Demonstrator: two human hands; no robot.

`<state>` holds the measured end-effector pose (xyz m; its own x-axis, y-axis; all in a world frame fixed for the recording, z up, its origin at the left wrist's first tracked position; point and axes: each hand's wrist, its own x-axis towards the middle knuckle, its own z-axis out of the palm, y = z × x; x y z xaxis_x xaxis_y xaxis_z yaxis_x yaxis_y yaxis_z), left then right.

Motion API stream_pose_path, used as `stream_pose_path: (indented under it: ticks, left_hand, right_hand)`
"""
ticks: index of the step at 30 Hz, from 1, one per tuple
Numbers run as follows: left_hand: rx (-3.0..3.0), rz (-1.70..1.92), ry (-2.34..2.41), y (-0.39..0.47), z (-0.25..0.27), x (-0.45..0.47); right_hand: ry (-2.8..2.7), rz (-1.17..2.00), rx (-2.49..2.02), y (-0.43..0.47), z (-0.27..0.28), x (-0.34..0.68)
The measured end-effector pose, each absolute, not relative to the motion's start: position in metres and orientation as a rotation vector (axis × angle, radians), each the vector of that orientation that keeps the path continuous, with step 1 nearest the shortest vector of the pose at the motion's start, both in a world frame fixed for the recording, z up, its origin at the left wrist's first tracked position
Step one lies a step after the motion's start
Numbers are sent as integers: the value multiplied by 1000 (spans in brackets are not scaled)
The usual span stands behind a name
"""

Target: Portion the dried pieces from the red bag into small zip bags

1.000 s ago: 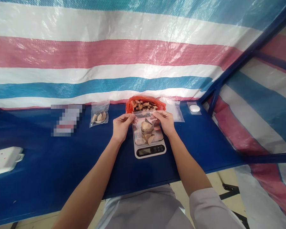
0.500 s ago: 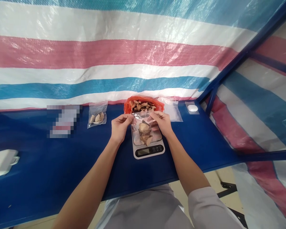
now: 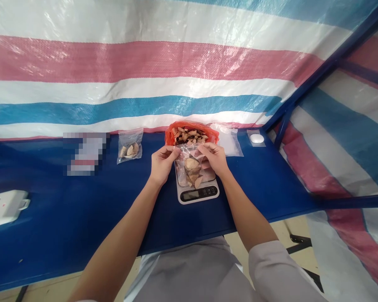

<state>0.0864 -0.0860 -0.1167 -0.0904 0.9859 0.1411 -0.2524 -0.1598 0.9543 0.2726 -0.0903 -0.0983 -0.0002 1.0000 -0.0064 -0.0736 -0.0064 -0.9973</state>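
Note:
Between both hands is a clear zip bag (image 3: 192, 167) with several brown and tan dried slices in its lower part. My left hand (image 3: 162, 162) pinches its top left corner between thumb and fingers. At the top right corner, my right hand (image 3: 214, 158) grips the bag's edge in the same way. Below the bag stands a white kitchen scale (image 3: 198, 198) with a mirror-like plate and a dark display strip; whether the bag touches the plate I cannot tell. Just behind the hands, a red plastic bag (image 3: 171, 136) lies open, full of similar dried pieces.
Left on the blue table (image 3: 119, 209) lie a second filled zip bag (image 3: 130, 147), a blurred-out item (image 3: 86, 154) and a white power strip (image 3: 6, 207). Flat clear bags (image 3: 229, 141) and a small packet with a white round thing (image 3: 257, 139) lie right. A striped tarp (image 3: 138, 63) hangs behind.
The whole view has shifted slightly, with the table things a little higher in the picture. Both hands keep their pinch on the zip bag's top edge, the right fingers slightly nearer the middle.

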Motion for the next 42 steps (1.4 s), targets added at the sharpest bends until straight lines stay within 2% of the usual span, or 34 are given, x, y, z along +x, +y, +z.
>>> stream_pose_path:
  ticks: [31, 42]
  left_hand:
    - [1023, 1457, 1023, -85, -120, 89]
    - [1086, 1503, 995, -86, -117, 91]
  right_hand:
    - [-1256, 1062, -1109, -87, -108, 274]
    - [-1301, 1124, -1104, -90, -103, 274]
